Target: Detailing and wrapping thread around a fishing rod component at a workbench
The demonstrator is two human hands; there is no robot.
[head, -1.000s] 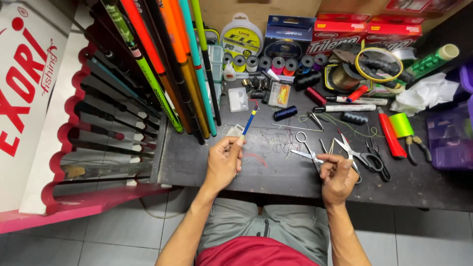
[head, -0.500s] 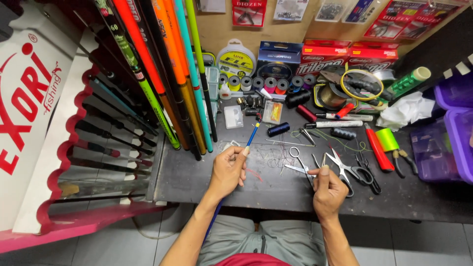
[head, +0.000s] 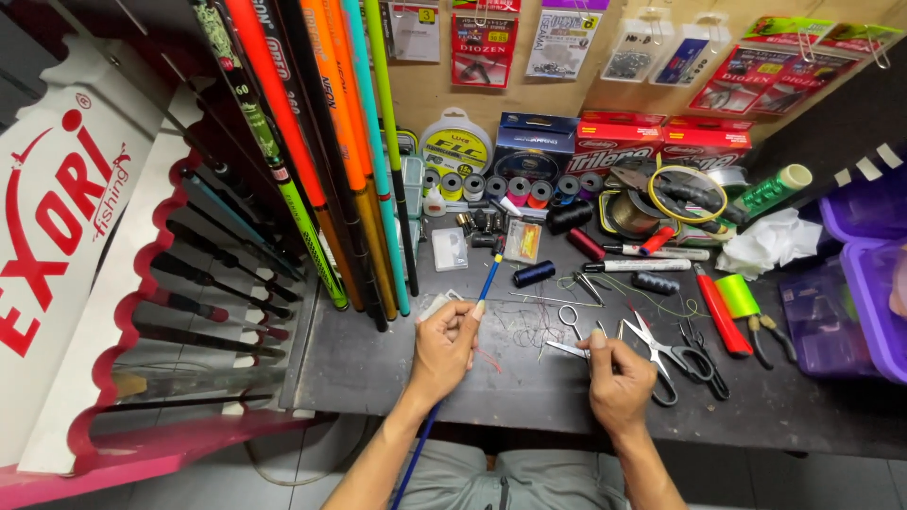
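My left hand grips a thin blue rod that runs from below the bench up past my fingers, with a small white piece pinched at its top. My right hand is closed over small silver scissors lying on the dark bench. A fine red and green thread lies loose between the two hands.
Coloured fishing rods lean in a rack at left. Line spools, boxes, markers, a red knife, larger black-handled scissors and pliers crowd the bench's back and right. Purple bins stand far right. Packets hang on the wall.
The view has tilted up, showing more of the wall. My left hand has shifted slightly right along the blue rod; my right hand stays on the scissors.
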